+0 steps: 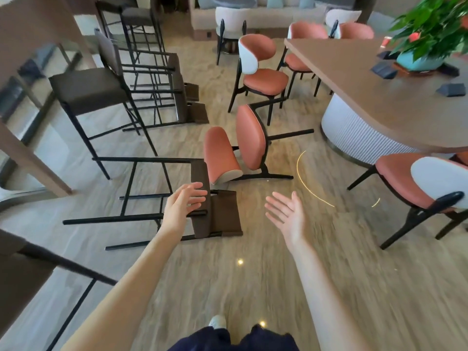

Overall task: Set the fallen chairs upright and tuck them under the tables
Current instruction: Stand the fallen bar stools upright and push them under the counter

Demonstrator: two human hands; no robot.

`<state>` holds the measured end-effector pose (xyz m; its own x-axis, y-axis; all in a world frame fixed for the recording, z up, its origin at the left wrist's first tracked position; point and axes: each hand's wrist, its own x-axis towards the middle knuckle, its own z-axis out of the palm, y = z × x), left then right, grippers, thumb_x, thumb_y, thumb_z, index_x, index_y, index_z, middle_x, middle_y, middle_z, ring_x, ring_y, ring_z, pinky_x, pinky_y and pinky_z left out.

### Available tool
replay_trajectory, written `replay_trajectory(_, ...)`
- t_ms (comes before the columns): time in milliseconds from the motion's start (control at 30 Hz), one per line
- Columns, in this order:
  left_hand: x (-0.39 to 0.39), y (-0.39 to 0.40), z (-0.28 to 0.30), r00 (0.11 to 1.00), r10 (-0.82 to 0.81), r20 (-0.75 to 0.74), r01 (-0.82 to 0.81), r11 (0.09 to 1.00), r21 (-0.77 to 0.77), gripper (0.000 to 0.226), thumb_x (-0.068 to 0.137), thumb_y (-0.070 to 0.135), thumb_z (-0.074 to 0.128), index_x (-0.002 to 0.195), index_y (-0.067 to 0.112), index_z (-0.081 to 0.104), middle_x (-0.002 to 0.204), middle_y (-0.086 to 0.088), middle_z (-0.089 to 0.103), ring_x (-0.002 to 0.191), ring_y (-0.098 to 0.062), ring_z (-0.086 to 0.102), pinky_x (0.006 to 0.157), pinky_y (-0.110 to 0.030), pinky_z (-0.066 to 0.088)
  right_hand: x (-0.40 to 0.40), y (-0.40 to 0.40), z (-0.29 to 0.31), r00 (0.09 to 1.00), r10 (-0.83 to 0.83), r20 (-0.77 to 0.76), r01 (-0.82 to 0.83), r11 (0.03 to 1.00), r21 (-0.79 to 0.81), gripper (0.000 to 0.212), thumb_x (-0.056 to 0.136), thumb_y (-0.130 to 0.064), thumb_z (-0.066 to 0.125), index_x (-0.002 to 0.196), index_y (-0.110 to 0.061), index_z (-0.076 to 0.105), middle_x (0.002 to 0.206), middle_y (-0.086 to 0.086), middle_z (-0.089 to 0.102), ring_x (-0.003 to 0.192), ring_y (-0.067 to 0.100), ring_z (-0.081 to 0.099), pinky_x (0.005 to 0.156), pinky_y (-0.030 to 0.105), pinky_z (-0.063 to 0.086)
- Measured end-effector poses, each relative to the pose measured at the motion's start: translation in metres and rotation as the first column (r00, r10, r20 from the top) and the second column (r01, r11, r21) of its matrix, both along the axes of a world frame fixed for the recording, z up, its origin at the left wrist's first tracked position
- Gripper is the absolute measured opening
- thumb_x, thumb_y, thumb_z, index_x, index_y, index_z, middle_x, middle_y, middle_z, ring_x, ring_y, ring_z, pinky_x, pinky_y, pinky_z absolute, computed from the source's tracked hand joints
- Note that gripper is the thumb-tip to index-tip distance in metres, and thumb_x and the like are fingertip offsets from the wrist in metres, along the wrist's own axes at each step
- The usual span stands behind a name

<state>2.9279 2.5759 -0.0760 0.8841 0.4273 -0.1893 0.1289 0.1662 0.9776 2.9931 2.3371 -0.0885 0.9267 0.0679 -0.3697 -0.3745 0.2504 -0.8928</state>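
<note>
A person looks down at a wood-look floor (253,274) strewn with chairs, both bare arms stretched forward. The left hand (183,205) reaches over a fallen brown bar stool (202,198), its fingers (196,192) spread and released, close to the seat edge; contact cannot be judged from here. The right hand (286,215) hovers palm-up over bare floor to the right, fingers loose, holding nothing.

The stool lies on its side, black legs pointing left, padded back flat on the floor. Just behind it a fallen pink chair (243,150) rests on its side, its backrest nearly touching the stool's seat. Further back, more brown stools (164,92) lie tipped beside an upright stool (86,89).

To lift well, one hand should probably take the seat edge and the other the back frame, then swing the stool up on its lower legs, away from the pink chair so the two do not catch.

Open floor lies toward the viewer and to the right. A rounded tabletop (367,92) with a white base stands on the right, its curved edge overhanging an upright pink chair (417,183). On the left, a sloped wooden support (33,158) narrows the path.
</note>
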Motion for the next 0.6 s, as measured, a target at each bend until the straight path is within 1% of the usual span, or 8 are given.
replay_trajectory(100,0.026,0.007,-0.002,1.0,-0.017,0.001,0.017,1.0,-0.007,0.034,0.091,0.035,0.046,0.108,0.015,0.067,0.103,-0.012,0.071,0.099,-0.023,0.067,0.089,-0.031,0.052,0.024,0.009,0.004,1.0,-0.011,-0.015,0.011,1.0,-0.005,0.048,0.1,-0.048,0.036,0.109,-0.014,0.069,0.104,0.005,0.074,0.103,0.022,0.069,0.092,0.04,0.053)
replay_trajectory(200,0.052,0.007,-0.01,0.999,-0.043,-0.012,0.042,0.999,-0.014,0.039,0.086,0.037,0.044,0.109,0.015,0.067,0.101,-0.01,0.072,0.099,-0.024,0.067,0.087,-0.031,0.052,0.049,0.012,0.002,1.0,-0.025,-0.016,0.025,1.0,-0.008,0.047,0.101,-0.047,0.035,0.109,-0.015,0.068,0.105,0.005,0.074,0.103,0.022,0.068,0.093,0.041,0.052)
replay_trajectory(300,0.08,0.005,-0.016,0.998,-0.056,-0.031,0.056,0.998,-0.017,0.041,0.086,0.037,0.044,0.11,0.013,0.067,0.101,-0.011,0.072,0.099,-0.024,0.067,0.088,-0.032,0.053,0.075,0.011,-0.001,0.999,-0.027,-0.022,0.027,1.0,-0.014,0.047,0.101,-0.047,0.034,0.11,-0.014,0.068,0.107,0.007,0.073,0.103,0.022,0.068,0.095,0.042,0.051)
replay_trajectory(433,0.122,-0.001,-0.022,0.999,-0.031,-0.034,0.03,0.999,-0.014,0.031,0.099,0.025,0.042,0.112,0.012,0.067,0.101,-0.011,0.072,0.099,-0.024,0.068,0.09,-0.034,0.052,0.119,0.002,-0.006,0.999,-0.026,-0.045,0.026,1.0,0.004,0.048,0.102,-0.044,0.034,0.11,-0.011,0.067,0.108,0.01,0.072,0.105,0.026,0.067,0.097,0.044,0.05)
replay_trajectory(500,0.143,-0.007,-0.024,0.999,-0.009,-0.033,0.008,1.0,-0.018,0.032,0.096,0.029,0.045,0.112,0.012,0.067,0.101,-0.011,0.072,0.098,-0.024,0.068,0.088,-0.032,0.053,0.144,-0.005,-0.007,0.999,-0.003,-0.05,0.003,1.0,0.004,0.048,0.102,-0.044,0.034,0.112,-0.01,0.067,0.11,0.012,0.072,0.105,0.027,0.067,0.097,0.045,0.05)
replay_trajectory(600,0.178,-0.023,-0.024,0.999,0.041,-0.03,-0.043,0.998,-0.045,0.042,0.084,0.037,0.048,0.111,0.011,0.067,0.101,-0.013,0.072,0.097,-0.026,0.068,0.085,-0.03,0.054,0.185,-0.019,-0.007,0.998,0.032,-0.061,-0.032,0.999,0.005,0.048,0.102,-0.043,0.034,0.113,-0.009,0.066,0.113,0.015,0.07,0.106,0.028,0.066,0.097,0.045,0.05)
